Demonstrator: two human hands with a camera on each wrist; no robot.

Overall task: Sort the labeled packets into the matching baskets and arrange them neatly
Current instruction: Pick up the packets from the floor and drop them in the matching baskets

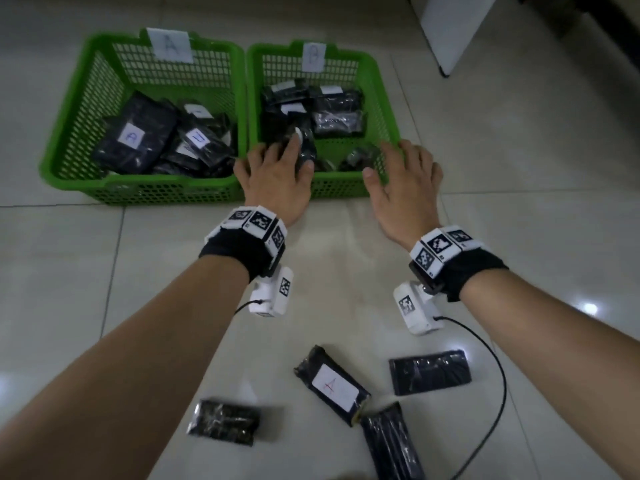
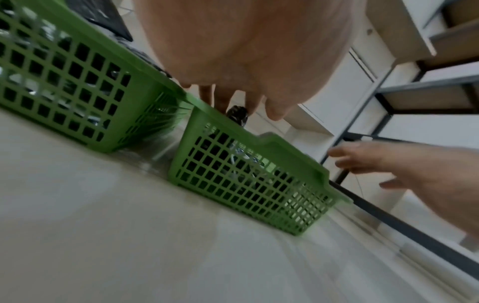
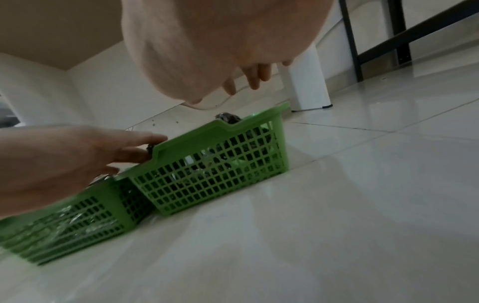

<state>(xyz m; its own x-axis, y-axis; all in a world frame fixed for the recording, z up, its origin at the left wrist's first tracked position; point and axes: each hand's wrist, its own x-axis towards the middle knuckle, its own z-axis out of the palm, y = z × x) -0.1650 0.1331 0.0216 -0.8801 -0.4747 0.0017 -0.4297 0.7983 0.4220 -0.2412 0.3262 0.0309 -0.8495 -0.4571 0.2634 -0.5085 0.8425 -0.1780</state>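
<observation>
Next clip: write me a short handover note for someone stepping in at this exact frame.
Left hand: over the near rim of basket B, fingers on a black packet there; a firm grip is unclear.
Right hand: open, fingers straight, holding nothing.
Done: many packets already lie in basket A and basket B, loosely piled.
Left: four packets on the floor nearby; one, the A-labelled packet, goes to basket A; the others' labels are hidden. Then tidy both baskets.

In the upper left of the frame stands basket A (image 1: 69, 140), basket B (image 1: 381, 98) touching it on the right, packets in both; four packets lie at the bottom centre, the A-labelled packet (image 1: 331, 385) among them
</observation>
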